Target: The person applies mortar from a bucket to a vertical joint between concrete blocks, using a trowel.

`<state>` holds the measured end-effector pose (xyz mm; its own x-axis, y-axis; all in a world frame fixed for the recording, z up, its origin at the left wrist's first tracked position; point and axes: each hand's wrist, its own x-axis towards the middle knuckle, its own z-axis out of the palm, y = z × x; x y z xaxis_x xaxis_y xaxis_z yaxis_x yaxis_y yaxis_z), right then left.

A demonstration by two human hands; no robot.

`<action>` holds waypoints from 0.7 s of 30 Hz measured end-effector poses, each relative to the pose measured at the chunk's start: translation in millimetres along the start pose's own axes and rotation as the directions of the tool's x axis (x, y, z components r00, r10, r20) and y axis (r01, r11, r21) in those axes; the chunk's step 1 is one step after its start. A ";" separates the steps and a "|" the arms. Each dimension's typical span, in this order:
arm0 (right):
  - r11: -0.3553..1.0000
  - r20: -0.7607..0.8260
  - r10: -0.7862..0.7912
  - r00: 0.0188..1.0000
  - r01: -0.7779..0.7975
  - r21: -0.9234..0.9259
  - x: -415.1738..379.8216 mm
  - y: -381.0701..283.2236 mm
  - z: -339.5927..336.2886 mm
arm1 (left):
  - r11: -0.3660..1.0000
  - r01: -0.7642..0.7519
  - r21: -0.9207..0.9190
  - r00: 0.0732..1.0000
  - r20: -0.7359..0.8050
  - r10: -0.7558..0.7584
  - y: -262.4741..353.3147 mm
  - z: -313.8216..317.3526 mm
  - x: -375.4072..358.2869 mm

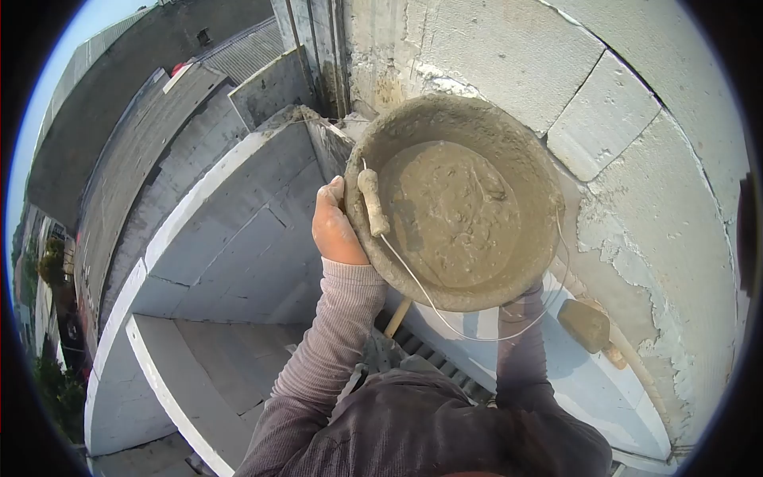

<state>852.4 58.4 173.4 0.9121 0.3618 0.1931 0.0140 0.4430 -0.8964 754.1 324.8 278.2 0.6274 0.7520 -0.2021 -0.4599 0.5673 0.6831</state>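
A round bucket (548,183) coated in dried mortar, with wet grey-brown mortar (457,215) inside, is held up in front of my chest. My left hand (336,222) is wrapped round its left side, the thumb near the rim. A wire handle with a mortar-crusted grip (371,201) hangs over the bucket's left rim and loops below it. My right forearm (522,350) reaches under the bucket's lower right side, and the bucket hides the right hand. A trowel (584,326) with a wooden handle lies to the right on a pale ledge.
A block wall (660,207) with patchy mortar curves along the right. Low pale block walls (230,230) stand at the left, with roofs (127,159) and trees (60,397) far below beyond them. Metal pipes (322,56) stand upright at the top.
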 end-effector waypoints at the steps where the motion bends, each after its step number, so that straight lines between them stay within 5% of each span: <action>1: 1.000 0.026 -0.007 1.000 0.007 -0.007 8.2 -0.1 -0.9 | 0.996 0.035 -0.087 0.999 0.045 -0.031 -0.7 2.7 0.1; 3: 0.999 0.083 -0.026 0.996 0.028 -0.018 3.6 4.0 -8.2 | 0.981 0.050 -0.188 0.995 0.094 -0.033 1.7 6.3 1.0; 5: 0.998 0.123 -0.048 0.991 0.052 -0.023 -10.1 18.0 -4.8 | 0.936 0.241 -0.255 0.927 0.347 -0.145 7.1 7.0 -4.1; 7: 0.997 0.148 -0.071 0.986 0.076 -0.029 -22.4 25.2 -16.4 | 0.931 0.268 -0.247 0.886 0.443 -0.138 1.2 -2.4 -2.5; 9: 0.994 0.168 -0.101 0.981 0.108 -0.034 -7.2 27.4 -22.1 | 0.988 -0.142 -0.062 0.667 0.732 0.142 -30.7 -42.1 22.5; 10: 0.992 0.171 -0.114 0.979 0.121 -0.030 1.3 30.6 -22.4 | 0.957 -0.226 0.182 0.550 0.835 -0.029 -26.3 -59.4 38.3; 11: 0.991 0.173 -0.122 0.977 0.128 -0.025 7.7 34.2 -21.8 | 0.812 -0.575 0.101 0.341 0.932 0.126 -41.1 -68.8 56.2; 12: 0.990 0.182 -0.136 0.974 0.143 -0.021 19.1 37.2 -20.2 | 0.569 -0.820 0.066 0.274 0.918 0.288 -69.2 -64.2 65.4; 13: 0.988 0.191 -0.144 0.971 0.151 -0.022 28.4 38.5 -18.5 | 0.261 -0.964 0.052 0.162 0.893 0.420 -89.6 -58.5 68.1; 14: 0.988 0.198 -0.145 0.969 0.154 -0.029 33.5 36.9 -18.3 | 0.263 -0.963 0.053 0.164 0.891 0.423 -76.4 -51.9 63.7; 15: 0.986 0.207 -0.150 0.967 0.161 -0.036 39.5 34.6 -17.6 | 0.881 -0.458 0.115 0.470 0.873 0.131 -61.8 -43.7 57.5; 16: 0.985 0.215 -0.156 0.964 0.168 -0.040 44.5 33.4 -15.3 | 0.931 0.338 0.140 0.458 0.839 -0.293 -50.6 -39.0 53.6; 17: 0.983 0.221 -0.165 0.961 0.178 -0.039 48.8 33.3 -11.5 | 0.932 0.333 0.142 0.456 0.841 -0.291 -54.5 -42.9 58.7; 18: 0.982 0.226 -0.174 0.958 0.187 -0.035 52.7 34.0 -5.5 | 0.986 -0.159 0.046 0.459 0.888 0.032 -66.2 -50.1 68.2; 19: 0.980 0.233 -0.187 0.954 0.199 -0.026 59.2 36.3 3.7 | 0.788 -0.610 -0.079 0.300 0.898 0.322 -77.0 -58.3 80.5; 21: 0.975 0.230 -0.215 0.949 0.221 0.000 64.5 44.3 21.8 | 0.668 -0.744 -0.014 0.232 0.932 0.278 -54.0 -64.9 86.6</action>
<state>902.9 119.2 154.9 0.7684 0.4371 0.4674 0.2149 0.5117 -0.8318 792.5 381.1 178.3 0.6034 0.0191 0.7972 -0.7830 -0.1751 0.5969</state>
